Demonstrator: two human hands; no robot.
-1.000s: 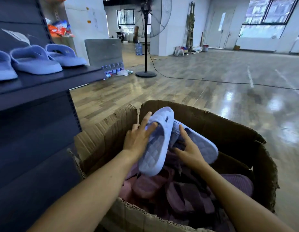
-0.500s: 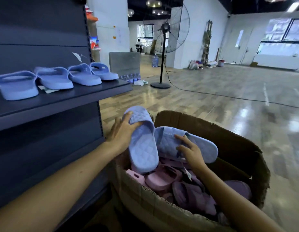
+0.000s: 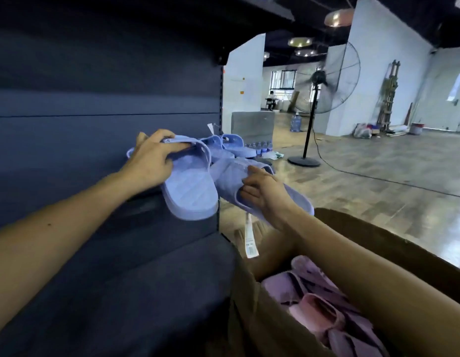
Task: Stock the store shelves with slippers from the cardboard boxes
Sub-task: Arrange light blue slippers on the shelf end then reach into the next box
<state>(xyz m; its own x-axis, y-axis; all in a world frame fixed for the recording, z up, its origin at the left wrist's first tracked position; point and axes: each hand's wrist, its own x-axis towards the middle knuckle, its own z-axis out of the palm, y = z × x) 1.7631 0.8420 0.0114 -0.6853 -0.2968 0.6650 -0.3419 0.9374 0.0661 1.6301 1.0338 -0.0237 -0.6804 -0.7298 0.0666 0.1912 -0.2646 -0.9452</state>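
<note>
You see four blue slippers point(image 3: 190, 191), two in hand and two on the shelf; one cardboard box point(image 3: 378, 243); one standing fan point(image 3: 324, 81).

Two pale-blue quilted slippers, left one point(image 3: 190, 191) beside right one point(image 3: 234, 176) with hanging tag point(image 3: 250, 240), held at dark shelf point(image 3: 100, 155); pink and purple slippers point(image 3: 324, 307) in open cardboard box point(image 3: 393, 251).

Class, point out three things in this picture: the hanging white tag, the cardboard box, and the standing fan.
white tag point(image 3: 250, 243), head view, printed lower end.
cardboard box point(image 3: 393, 253), head view, far inner wall.
standing fan point(image 3: 318, 78), head view, dark hub.
</note>
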